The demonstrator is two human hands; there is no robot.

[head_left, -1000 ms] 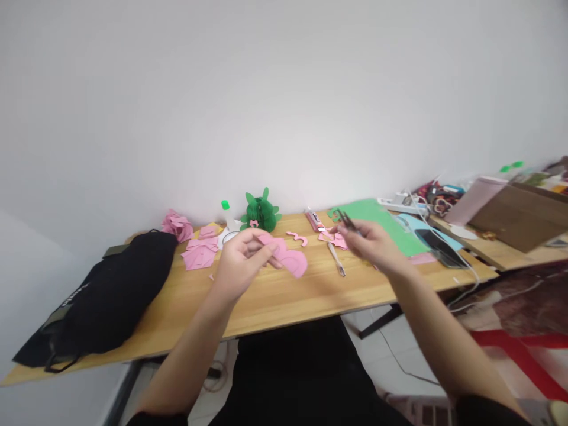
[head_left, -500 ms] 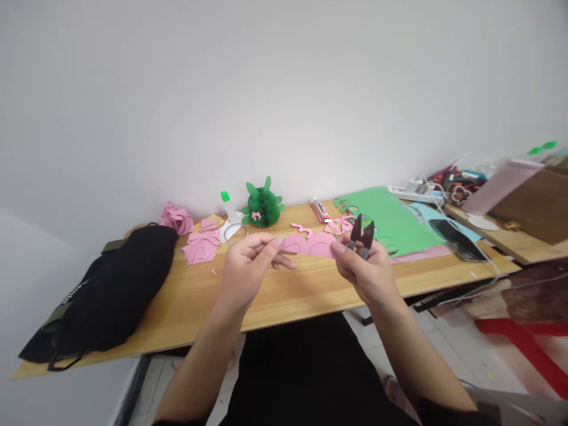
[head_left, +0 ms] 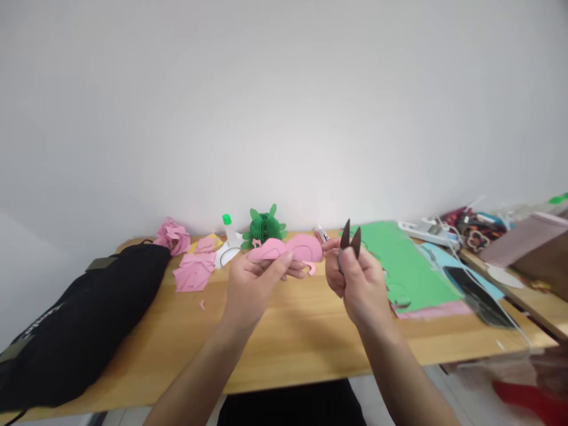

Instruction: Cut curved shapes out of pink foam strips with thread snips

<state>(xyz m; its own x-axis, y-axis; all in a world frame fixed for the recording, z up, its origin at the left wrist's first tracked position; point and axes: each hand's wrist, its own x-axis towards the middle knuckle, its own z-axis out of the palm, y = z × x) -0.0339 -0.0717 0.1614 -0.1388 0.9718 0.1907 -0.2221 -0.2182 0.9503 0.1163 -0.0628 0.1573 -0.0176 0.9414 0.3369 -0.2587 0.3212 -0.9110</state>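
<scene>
Between the thumb and fingers of my left hand point(head_left: 256, 283) is a piece of pink paper point(head_left: 306, 247) with rounded, scalloped edges and curved lines drawn on it. My right hand point(head_left: 358, 283) is closed round a pair of scissors point(head_left: 348, 236), their dark blades pointing up and slightly apart. The handles are mostly hidden in my palm. My right fingers are close to the right end of the paper; whether they touch it I cannot tell. Behind the paper a curled pink offcut point(head_left: 311, 269) shows in part.
A green honeycomb paper ball point(head_left: 265, 228) stands by the wall, near a green-capped glue bottle point(head_left: 229, 228). Pink paper pieces point(head_left: 193, 272) and a black bag point(head_left: 97, 313) lie left. Rightward are a green sheet point(head_left: 399, 260), a phone point(head_left: 477, 293) and a power strip point(head_left: 428, 232).
My right hand has let go of the paper's right end and turned the scissors more upright. The paper stays in my left hand, now tilted. The camera view has shifted upward.
</scene>
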